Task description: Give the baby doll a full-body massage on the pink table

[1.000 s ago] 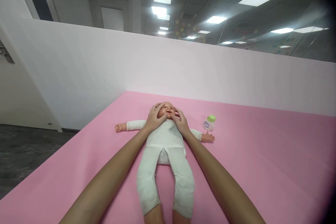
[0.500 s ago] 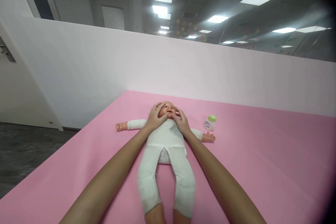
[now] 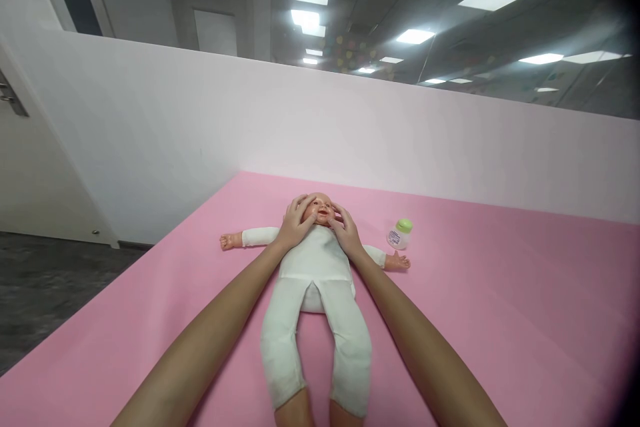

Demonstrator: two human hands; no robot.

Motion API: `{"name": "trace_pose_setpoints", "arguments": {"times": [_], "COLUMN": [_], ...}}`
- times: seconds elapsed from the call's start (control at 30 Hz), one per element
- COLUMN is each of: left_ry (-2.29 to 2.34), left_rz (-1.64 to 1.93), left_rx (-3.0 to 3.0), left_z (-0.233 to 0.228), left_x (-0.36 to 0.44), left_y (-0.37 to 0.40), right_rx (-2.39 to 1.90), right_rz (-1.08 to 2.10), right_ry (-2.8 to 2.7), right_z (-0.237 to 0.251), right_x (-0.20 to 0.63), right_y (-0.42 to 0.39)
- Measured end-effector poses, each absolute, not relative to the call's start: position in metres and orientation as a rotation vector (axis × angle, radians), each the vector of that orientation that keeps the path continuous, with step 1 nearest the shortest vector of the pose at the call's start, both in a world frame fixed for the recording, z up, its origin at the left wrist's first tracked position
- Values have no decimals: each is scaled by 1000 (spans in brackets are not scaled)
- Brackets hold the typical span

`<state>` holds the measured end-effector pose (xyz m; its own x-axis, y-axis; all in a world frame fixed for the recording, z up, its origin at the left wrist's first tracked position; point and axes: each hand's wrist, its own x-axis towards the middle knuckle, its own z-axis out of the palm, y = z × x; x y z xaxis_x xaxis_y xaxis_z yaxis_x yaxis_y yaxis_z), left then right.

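Observation:
A baby doll [image 3: 315, 260] with a white cloth body lies on its back, arms stretched out sideways and legs toward me. My left hand [image 3: 296, 221] cups the left side of its head, fingers curved along the temple and thumb on the cheek beside the mouth. On the opposite side, my right hand [image 3: 346, 228] holds the other cheek, with its thumb low near the chin and its fingers by the side of the head. Both palms rest by the doll's shoulders. The fingertips are partly hidden behind the head.
A small clear jar with a green lid [image 3: 400, 233] stands just beyond the doll's hand on the right. The pink padded surface [image 3: 475, 307] meets a white low wall [image 3: 375, 133] at the back. A door [image 3: 35, 167] and dark floor lie to the left.
My left thumb has slid slightly outward, away from the doll's mouth along the cheek. The right hand, the doll and the jar look unmoved.

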<state>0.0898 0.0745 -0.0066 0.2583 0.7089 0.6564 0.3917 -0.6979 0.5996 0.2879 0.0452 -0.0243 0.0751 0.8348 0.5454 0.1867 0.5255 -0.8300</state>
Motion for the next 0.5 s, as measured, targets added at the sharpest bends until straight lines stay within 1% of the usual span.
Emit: {"name": "trace_pose_setpoints", "arguments": {"times": [0.5], "left_ry": [1019], "left_rz": [1406], "left_rx": [2238], "left_z": [-6], "left_x": [90], "left_y": [74], "right_rx": [-955], "right_rz": [615], "right_ry": [-1448], "right_z": [-22], "right_x": [287], "right_y": [43]}}
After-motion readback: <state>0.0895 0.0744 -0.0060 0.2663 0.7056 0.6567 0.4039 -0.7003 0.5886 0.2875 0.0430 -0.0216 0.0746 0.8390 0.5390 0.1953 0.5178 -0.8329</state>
